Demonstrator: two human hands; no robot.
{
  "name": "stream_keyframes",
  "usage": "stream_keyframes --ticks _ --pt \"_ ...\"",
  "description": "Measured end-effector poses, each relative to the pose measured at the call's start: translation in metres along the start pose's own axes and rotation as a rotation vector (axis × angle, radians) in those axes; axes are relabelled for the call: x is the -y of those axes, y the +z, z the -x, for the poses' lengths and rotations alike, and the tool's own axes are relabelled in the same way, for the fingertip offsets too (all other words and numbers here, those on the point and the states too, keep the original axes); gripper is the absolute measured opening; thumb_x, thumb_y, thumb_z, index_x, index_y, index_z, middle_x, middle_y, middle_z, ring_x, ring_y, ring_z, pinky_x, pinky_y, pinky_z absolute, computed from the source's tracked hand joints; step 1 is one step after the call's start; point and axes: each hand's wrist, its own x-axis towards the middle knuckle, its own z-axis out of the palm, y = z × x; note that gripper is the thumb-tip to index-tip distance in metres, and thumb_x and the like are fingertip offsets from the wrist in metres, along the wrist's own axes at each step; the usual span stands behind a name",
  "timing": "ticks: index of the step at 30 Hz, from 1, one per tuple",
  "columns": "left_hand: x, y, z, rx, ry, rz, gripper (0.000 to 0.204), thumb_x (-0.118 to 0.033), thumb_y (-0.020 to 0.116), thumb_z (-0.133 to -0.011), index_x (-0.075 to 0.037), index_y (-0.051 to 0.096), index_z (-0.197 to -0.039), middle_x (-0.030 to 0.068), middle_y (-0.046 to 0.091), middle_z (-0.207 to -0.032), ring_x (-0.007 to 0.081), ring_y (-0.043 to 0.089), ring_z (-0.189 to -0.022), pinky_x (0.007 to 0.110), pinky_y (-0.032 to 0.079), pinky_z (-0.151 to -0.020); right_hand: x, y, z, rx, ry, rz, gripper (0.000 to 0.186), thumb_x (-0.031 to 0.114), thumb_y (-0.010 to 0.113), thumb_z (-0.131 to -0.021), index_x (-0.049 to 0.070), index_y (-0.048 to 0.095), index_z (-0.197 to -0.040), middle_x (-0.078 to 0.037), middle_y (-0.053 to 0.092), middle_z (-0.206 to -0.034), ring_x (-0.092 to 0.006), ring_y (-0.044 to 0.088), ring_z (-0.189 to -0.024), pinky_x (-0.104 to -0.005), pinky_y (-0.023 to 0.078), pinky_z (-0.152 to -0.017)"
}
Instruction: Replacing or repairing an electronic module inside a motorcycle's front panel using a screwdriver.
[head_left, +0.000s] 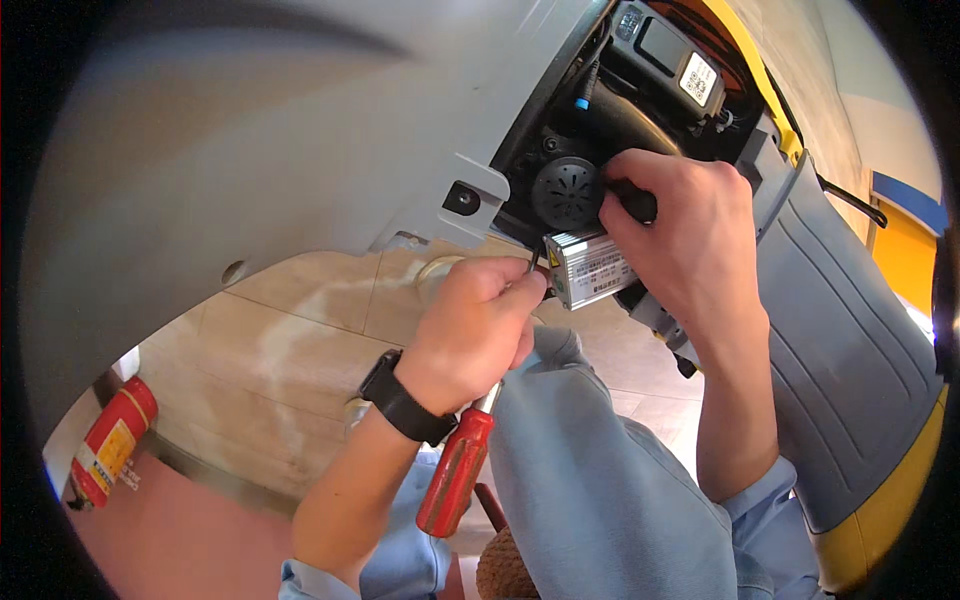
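My left hand (485, 320) is closed, the red-handled screwdriver (455, 475) hanging from it handle down, and its thumb and forefinger pinching a thin dark wire (536, 258) beside a silver finned metal box (590, 270). My right hand (685, 230) is pinched on a small black part (635, 200), partly hidden by its fingers, above that box. A round, slotted black disc (566, 192) sits just left of it. Above are a black labelled module (655, 65) and a cable with a blue-tipped end (585, 95) inside the open body.
A large grey panel (250, 130) fills the upper left. A grey-and-yellow seat section (830, 350) is on the right. A red fire extinguisher (115, 435) stands at the lower left beside a pink mat (190, 530) on the tiled floor (270, 350). My legs are below my hands.
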Motion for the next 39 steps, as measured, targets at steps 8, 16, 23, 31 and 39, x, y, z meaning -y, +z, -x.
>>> stream_keyframes --ticks 8,16,23,31,39 --pt "0.001 -0.004 0.003 0.026 0.027 0.010 0.030 -0.021 0.047 -0.097 0.002 0.064 -0.104 0.0014 0.047 -0.053 0.0091 0.044 -0.047 0.024 0.033 -0.047 -0.013 -0.009 0.002 0.092 0.084 -0.246 0.019 0.007 0.071 -0.075 0.000 0.071 -0.093 -0.013 0.070 -0.073 -0.0197 0.069 -0.065 -0.0292 0.053 -0.066" --pt "0.005 0.001 0.005 0.056 0.017 0.013 0.029 -0.022 0.046 -0.099 0.001 0.063 -0.104 0.0017 0.047 -0.053 0.0090 0.042 -0.046 0.025 0.032 -0.046 -0.007 -0.016 0.018 -0.114 0.242 -0.338 0.015 0.011 0.070 -0.077 0.000 0.069 -0.088 -0.015 0.069 -0.075 -0.0231 0.070 -0.068 -0.0295 0.053 -0.067" --pt "0.005 0.006 0.009 0.027 0.105 0.044 0.020 -0.013 0.046 -0.095 0.003 0.058 -0.096 0.0013 0.047 -0.053 0.0081 0.043 -0.045 0.026 0.032 -0.044 -0.010 -0.040 0.035 -0.281 0.316 -0.462 0.014 0.006 0.070 -0.078 -0.001 0.062 -0.087 -0.007 0.067 -0.076 -0.0098 0.064 -0.072 -0.0246 0.050 -0.067" --pt "0.015 0.008 0.009 0.030 0.145 0.062 0.022 -0.013 0.046 -0.096 0.002 0.059 -0.103 -0.0008 0.044 -0.054 0.0076 0.041 -0.045 0.025 0.032 -0.044 -0.015 -0.040 0.047 -0.303 0.278 -0.543 0.012 0.001 0.072 -0.073 0.001 0.067 -0.085 -0.008 0.066 -0.077 -0.0154 0.065 -0.070 -0.0268 0.050 -0.065" --pt "0.010 0.009 0.008 0.054 0.085 -0.008 0.031 -0.024 0.046 -0.099 0.000 0.061 -0.112 -0.0011 0.046 -0.054 0.0063 0.041 -0.046 0.023 0.031 -0.045 -0.014 -0.034 0.025 -0.161 0.044 -0.188 0.016 0.001 0.074 -0.071 0.002 0.071 -0.087 -0.009 0.066 -0.078 -0.0218 0.066 -0.068 -0.0288 0.051 -0.062"
